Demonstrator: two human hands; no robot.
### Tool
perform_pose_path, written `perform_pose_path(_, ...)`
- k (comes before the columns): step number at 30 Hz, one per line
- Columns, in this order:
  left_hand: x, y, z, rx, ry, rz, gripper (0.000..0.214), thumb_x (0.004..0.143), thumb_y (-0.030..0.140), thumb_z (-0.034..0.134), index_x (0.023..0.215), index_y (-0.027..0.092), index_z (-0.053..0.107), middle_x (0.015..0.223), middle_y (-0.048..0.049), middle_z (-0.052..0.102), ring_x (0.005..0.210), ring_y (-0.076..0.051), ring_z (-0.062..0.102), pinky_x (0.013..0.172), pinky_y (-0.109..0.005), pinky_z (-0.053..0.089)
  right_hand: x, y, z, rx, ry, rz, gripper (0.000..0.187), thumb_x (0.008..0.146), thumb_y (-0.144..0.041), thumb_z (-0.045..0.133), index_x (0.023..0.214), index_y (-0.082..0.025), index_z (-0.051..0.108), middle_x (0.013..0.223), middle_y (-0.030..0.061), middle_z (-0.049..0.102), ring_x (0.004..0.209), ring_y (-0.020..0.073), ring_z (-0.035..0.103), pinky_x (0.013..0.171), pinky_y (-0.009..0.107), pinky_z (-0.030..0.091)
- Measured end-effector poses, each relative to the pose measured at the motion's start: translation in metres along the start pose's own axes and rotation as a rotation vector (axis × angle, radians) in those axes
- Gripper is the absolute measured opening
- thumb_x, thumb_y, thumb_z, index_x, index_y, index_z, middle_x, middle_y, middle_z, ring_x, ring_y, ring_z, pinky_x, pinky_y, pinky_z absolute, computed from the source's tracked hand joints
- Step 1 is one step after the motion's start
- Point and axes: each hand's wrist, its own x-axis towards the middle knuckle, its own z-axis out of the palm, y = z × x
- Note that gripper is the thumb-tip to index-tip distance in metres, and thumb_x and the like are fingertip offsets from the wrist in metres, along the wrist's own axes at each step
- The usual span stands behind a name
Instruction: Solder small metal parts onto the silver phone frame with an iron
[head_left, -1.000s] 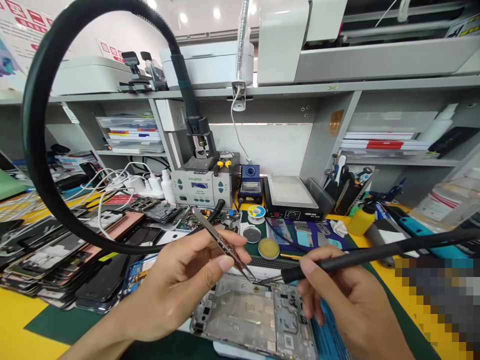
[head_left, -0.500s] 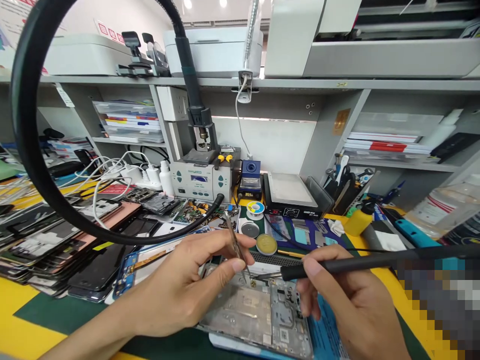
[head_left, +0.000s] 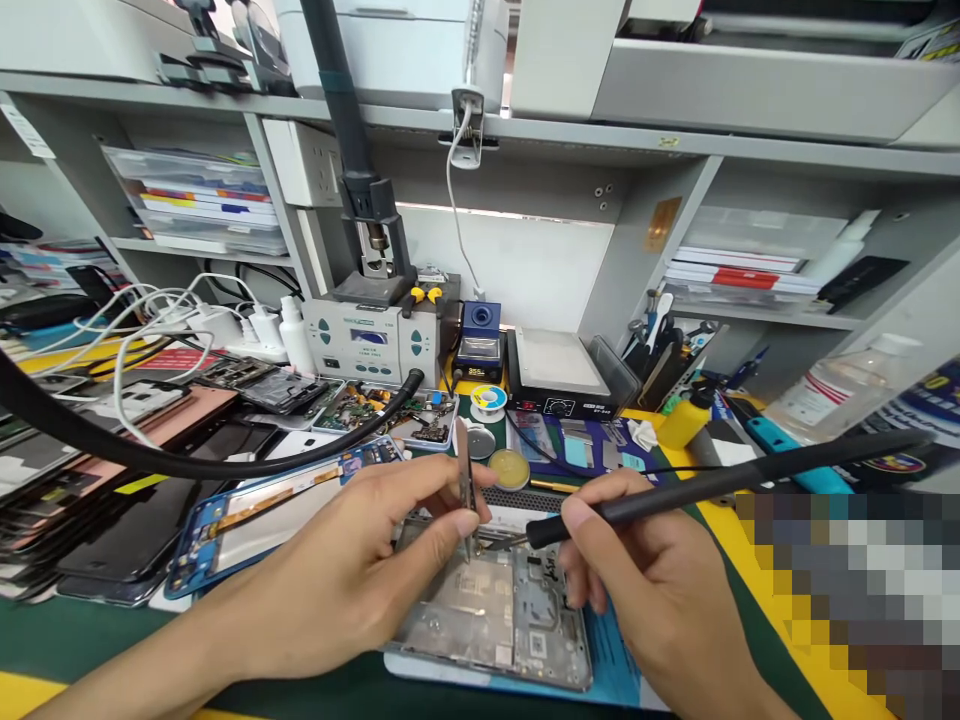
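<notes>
My left hand pinches metal tweezers between thumb and fingers, their points down at the upper part of a phone frame. In my right hand is a black-handled soldering iron, held like a pen. Its thin tip reaches left, close beside the tweezer points. Whether the two tips touch I cannot tell. The bare silver phone frame lies flat on a blue and white pad. Part of its left side is hidden behind my left hand.
Behind the hands stand a hot-air station, a solder spool, a round tin of yellowish paste and a heating plate. Stacked phones crowd the left. A black hose arcs across there. A yellow bottle stands right.
The view has shifted, so the bench appears further left and higher. The tweezers stand more upright, and the soldering iron's rear end is tilted up more. Both hands keep their hold.
</notes>
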Motion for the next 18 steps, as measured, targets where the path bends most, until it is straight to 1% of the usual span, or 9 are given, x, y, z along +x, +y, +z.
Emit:
perform_pose_path(2,-0.0002,-0.0002,0.0005,-0.009,0.0,-0.005,0.024,0.116,0.036,0.056,0.11,0.026,0.076,0.116,-0.0028,0.085,0.092,-0.017,0.078,0.077,-0.025,0.057,0.0001,-0.0011,-0.0006,-0.007,-0.012,-0.003,0.039,0.099,-0.058,0.086,0.088,-0.025,0.071,0.06,-0.0046,0.068,0.049,0.0149,0.063,0.05,0.026,0.049)
perform_pose_path(5,-0.0002,-0.0004,0.0014,-0.028,0.011,-0.016,0.024,0.116,0.037,0.057,0.107,0.025,0.076,0.113,-0.0044,0.084,0.098,-0.021,0.078,0.078,-0.027,0.059,0.0008,-0.0031,-0.0016,-0.006,-0.04,0.016,0.036,0.095,-0.053,0.091,0.088,-0.025,0.071,0.061,-0.0043,0.069,0.05,0.0152,0.064,0.05,0.026,0.049)
perform_pose_path(8,-0.0002,-0.0009,0.0025,-0.049,0.005,-0.025,0.026,0.116,0.039,0.057,0.106,0.025,0.076,0.118,-0.0058,0.085,0.103,-0.023,0.079,0.076,-0.027,0.058,0.0013,-0.0044,-0.002,-0.003,-0.046,0.04,0.035,0.094,-0.051,0.093,0.089,-0.024,0.071,0.061,-0.0044,0.069,0.05,0.0149,0.064,0.05,0.025,0.049)
perform_pose_path(10,-0.0002,-0.0016,0.0032,-0.053,0.007,-0.026,0.027,0.116,0.04,0.057,0.106,0.025,0.077,0.116,-0.0063,0.084,0.103,-0.023,0.078,0.075,-0.028,0.058,0.0015,-0.0046,-0.002,-0.009,-0.05,0.036,0.036,0.095,-0.053,0.092,0.089,-0.024,0.071,0.061,-0.0045,0.069,0.05,0.0152,0.064,0.051,0.026,0.049)
perform_pose_path(13,0.0001,-0.0027,0.0035,-0.047,0.011,-0.029,0.028,0.116,0.041,0.056,0.106,0.024,0.077,0.108,-0.0054,0.083,0.101,-0.023,0.078,0.075,-0.028,0.057,0.0017,-0.0042,-0.0022,-0.013,-0.074,0.037,0.035,0.095,-0.05,0.093,0.089,-0.024,0.07,0.061,-0.0046,0.068,0.05,0.0151,0.065,0.051,0.025,0.049)
perform_pose_path(15,0.0007,-0.0028,0.0036,-0.053,0.012,-0.028,0.028,0.116,0.041,0.056,0.106,0.025,0.077,0.109,-0.0053,0.083,0.099,-0.022,0.077,0.074,-0.028,0.057,0.0017,-0.0039,-0.0023,-0.022,-0.08,0.044,0.035,0.095,-0.05,0.093,0.089,-0.024,0.071,0.06,-0.0049,0.068,0.051,0.015,0.065,0.051,0.025,0.049)
perform_pose_path(18,0.0019,-0.0017,0.0038,-0.073,0.024,-0.025,0.028,0.115,0.042,0.059,0.104,0.024,0.077,0.111,-0.0061,0.084,0.097,-0.022,0.077,0.073,-0.028,0.057,0.0011,-0.0034,-0.0017,-0.044,-0.069,0.038,0.037,0.098,-0.056,0.089,0.089,-0.025,0.071,0.06,-0.0045,0.068,0.051,0.0149,0.065,0.05,0.024,0.049)
